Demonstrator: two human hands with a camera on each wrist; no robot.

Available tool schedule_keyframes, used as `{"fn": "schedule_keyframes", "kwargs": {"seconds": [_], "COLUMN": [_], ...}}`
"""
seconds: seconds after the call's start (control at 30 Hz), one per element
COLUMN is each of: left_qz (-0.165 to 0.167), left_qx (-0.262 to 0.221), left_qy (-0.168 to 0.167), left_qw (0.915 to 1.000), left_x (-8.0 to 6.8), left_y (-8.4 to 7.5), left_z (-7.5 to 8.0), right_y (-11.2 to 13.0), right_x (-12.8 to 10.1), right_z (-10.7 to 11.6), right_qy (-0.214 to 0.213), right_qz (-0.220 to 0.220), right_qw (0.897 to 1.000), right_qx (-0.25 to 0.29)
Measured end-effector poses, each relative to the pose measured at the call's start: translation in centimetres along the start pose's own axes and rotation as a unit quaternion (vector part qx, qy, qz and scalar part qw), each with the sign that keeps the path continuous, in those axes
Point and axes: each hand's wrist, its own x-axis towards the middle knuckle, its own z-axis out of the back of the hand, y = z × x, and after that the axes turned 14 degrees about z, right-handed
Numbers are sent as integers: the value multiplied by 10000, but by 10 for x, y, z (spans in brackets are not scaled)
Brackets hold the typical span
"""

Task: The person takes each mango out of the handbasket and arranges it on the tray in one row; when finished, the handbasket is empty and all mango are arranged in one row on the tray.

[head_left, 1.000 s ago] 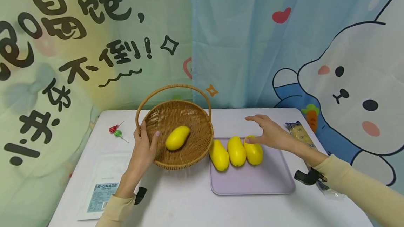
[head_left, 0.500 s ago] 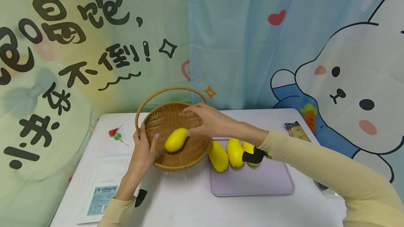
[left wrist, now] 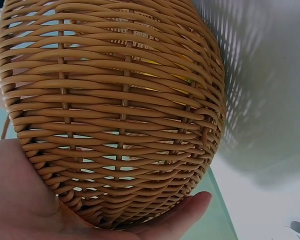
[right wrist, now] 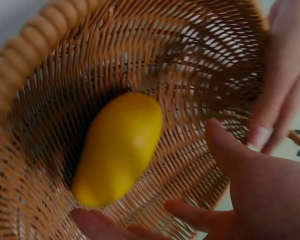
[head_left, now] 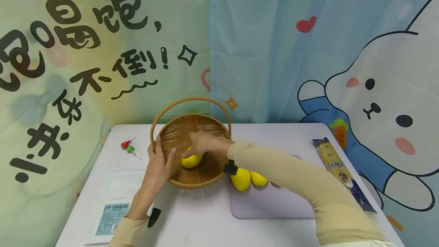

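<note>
A brown wicker basket with a tall handle is tilted toward me on the white table. My left hand grips its left side, the thumb over the rim and the other fingers behind the weave in the left wrist view. Inside lies a yellow mango, partly covered by my right hand in the head view. From the right wrist, the mango shows whole, and the spread fingers and thumb of my right hand are beside it, with no clear grip on it.
Right of the basket, a lilac tray bears more yellow mangoes, partly hidden by my right sleeve. A gold and blue packet lies at the right edge. Two lollipops and a white coffee bag lie on the left.
My right hand has swung left from above the tray into the basket, over the mango there. The left hand keeps its hold on the basket.
</note>
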Motion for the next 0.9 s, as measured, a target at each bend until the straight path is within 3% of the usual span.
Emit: {"fn": "schedule_keyframes", "kwargs": {"seconds": [0.23, 0.47, 0.9], "left_qz": [-66, -62, -80], "left_qx": [20, 52, 68], "left_qy": [-72, -99, -151], "left_qw": [10000, 9999, 9998], "left_x": [2, 2, 3], "left_y": [0, 0, 1], "left_z": [0, -1, -2], "right_y": [0, -3, -2], "right_x": [19, 28, 34], "right_z": [-16, -26, -31], "right_qy": [100, 323, 165], "right_qz": [-490, -181, -183], "right_qw": [9987, 9982, 9981], "right_qx": [-129, -477, -569]}}
